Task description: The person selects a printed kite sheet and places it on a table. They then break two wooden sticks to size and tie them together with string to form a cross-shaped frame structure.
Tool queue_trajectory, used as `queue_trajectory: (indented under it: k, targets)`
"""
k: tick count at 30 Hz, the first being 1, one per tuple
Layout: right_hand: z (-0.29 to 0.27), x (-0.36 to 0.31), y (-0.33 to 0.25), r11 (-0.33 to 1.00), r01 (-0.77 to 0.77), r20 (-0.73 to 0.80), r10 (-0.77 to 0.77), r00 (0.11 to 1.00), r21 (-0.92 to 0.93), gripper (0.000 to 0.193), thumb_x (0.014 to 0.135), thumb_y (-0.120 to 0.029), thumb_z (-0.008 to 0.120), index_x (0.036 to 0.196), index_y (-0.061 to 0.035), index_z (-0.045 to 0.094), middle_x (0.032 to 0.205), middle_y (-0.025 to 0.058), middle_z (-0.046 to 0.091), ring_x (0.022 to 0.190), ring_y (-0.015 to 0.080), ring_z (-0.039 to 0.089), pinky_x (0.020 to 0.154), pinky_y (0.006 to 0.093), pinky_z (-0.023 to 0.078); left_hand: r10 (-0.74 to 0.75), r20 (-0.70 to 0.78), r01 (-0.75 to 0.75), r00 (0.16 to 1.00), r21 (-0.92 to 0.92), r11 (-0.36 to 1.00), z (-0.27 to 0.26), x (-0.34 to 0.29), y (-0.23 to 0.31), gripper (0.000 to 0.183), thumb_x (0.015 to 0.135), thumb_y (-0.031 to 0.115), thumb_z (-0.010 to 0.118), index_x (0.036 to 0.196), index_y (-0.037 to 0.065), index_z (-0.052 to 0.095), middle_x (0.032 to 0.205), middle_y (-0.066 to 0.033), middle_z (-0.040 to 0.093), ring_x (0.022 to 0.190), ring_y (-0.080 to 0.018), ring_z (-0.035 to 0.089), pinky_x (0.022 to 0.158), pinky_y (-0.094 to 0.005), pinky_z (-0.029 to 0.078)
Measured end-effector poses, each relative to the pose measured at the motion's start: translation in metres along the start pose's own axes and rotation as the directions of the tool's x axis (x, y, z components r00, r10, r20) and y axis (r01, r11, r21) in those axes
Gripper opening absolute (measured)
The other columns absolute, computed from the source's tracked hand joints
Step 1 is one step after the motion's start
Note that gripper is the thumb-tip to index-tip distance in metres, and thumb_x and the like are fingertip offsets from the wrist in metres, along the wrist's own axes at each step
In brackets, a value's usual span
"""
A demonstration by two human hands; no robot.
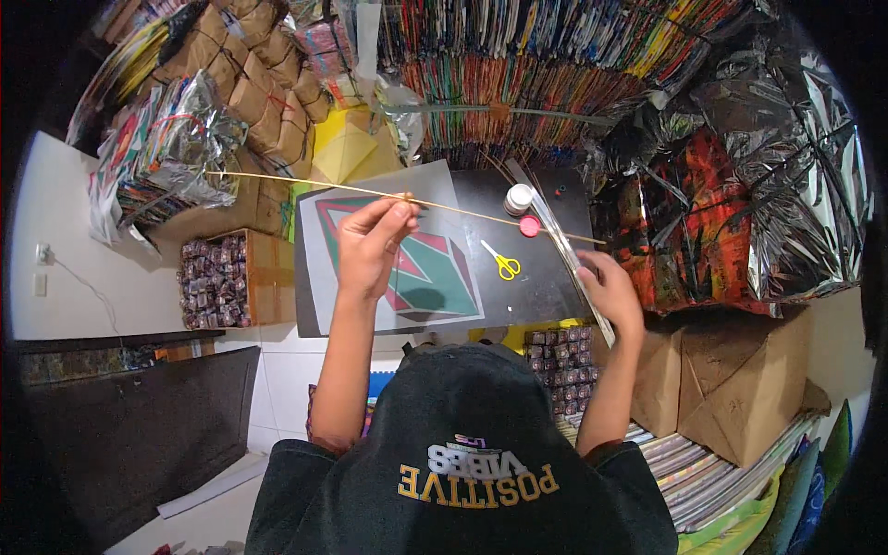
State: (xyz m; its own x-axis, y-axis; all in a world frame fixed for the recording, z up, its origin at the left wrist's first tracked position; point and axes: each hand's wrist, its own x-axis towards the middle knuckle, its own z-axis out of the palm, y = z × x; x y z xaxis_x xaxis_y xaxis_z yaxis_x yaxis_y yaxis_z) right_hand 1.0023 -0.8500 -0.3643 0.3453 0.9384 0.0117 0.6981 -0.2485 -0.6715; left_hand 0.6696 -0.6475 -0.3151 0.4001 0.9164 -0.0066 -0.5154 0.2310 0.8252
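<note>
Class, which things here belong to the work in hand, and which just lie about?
Likely in use:
thin tan stick in left hand
pale sheet with red-green shapes
yellow-handled scissors

Probably lying about:
brown cardboard box
shiny silver-black bundle

Sheet (453, 282) partly behind left fingers (374, 216)

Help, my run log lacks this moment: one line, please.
Left hand: pinches thin stick; right hand: beside pale strips; table: yellow scissors
</note>
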Motion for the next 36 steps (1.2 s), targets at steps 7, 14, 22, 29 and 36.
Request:
queue_trajectory:
  k: [7,14,22,29,36]
  targets:
    - [0.068,0.022,-0.121,0.822,0.238,-0.180,-0.167,0.969,0.517,0.045,0.100,-0.013,0.053,0.144,-0.0063,0.051,0.132,0.0144,0.062,0.119,0.0223,0.058,0.105,0.0341,0.042,-0.064,0.122,0.053,0.990,0.097,0.994,0.047,-0.006,-0.030,0.018,0.093,0.006,0.070,0.107,-0.006,0.071,0.095,-0.0124,0.073,0.080,-0.0149,0.068,0.075,-0.0286,0.057]
    - [0.064,0.021,-0.158,0.733,0.121,-0.032,-0.134,0.990,0.670,0.021,0.104,-0.014,0.050,0.117,-0.0025,0.062,0.076,-0.0031,0.053,0.069,0.0039,0.045,0.060,0.0226,0.038,0.025,0.073,-0.047,0.997,0.312,0.949,0.051,0.001,-0.022,0.018,0.091,0.005,0.072,0.104,-0.007,0.073,0.093,-0.0122,0.074,0.079,-0.0146,0.069,0.075,-0.0281,0.058]
    - [0.063,0.015,-0.177,0.751,0.101,0.050,-0.175,0.983,0.653,0.016,0.101,-0.006,0.049,0.097,-0.0003,0.063,0.077,-0.0033,0.053,0.068,0.0023,0.042,0.057,0.0222,0.034,0.077,0.186,-0.157,0.979,0.460,0.874,0.044,0.004,-0.027,0.017,0.090,0.005,0.073,0.103,-0.005,0.075,0.093,-0.0109,0.075,0.081,-0.0142,0.068,0.075,-0.0265,0.055]
    - [0.041,0.020,-0.192,0.605,-0.093,0.168,-0.068,0.983,0.791,0.020,0.102,-0.007,0.049,0.098,0.0018,0.065,0.080,-0.0043,0.057,0.069,0.0021,0.046,0.060,0.0223,0.037,0.076,0.312,-0.259,0.947,0.600,0.757,0.041,-0.010,-0.032,0.016,0.087,0.006,0.074,0.099,-0.004,0.076,0.096,-0.0148,0.076,0.087,-0.0169,0.071,0.079,-0.0284,0.055]
    - [-0.029,0.025,-0.171,0.707,-0.102,0.141,0.003,0.990,0.700,0.022,0.102,-0.012,0.053,0.101,0.0019,0.070,0.091,0.0002,0.066,0.086,0.0059,0.057,0.081,0.0229,0.046,0.001,0.439,-0.338,0.898,0.689,0.641,0.021,-0.011,-0.019,0.014,0.087,0.008,0.074,0.097,-0.002,0.077,0.093,-0.0135,0.076,0.085,-0.0181,0.072,0.076,-0.0290,0.056]
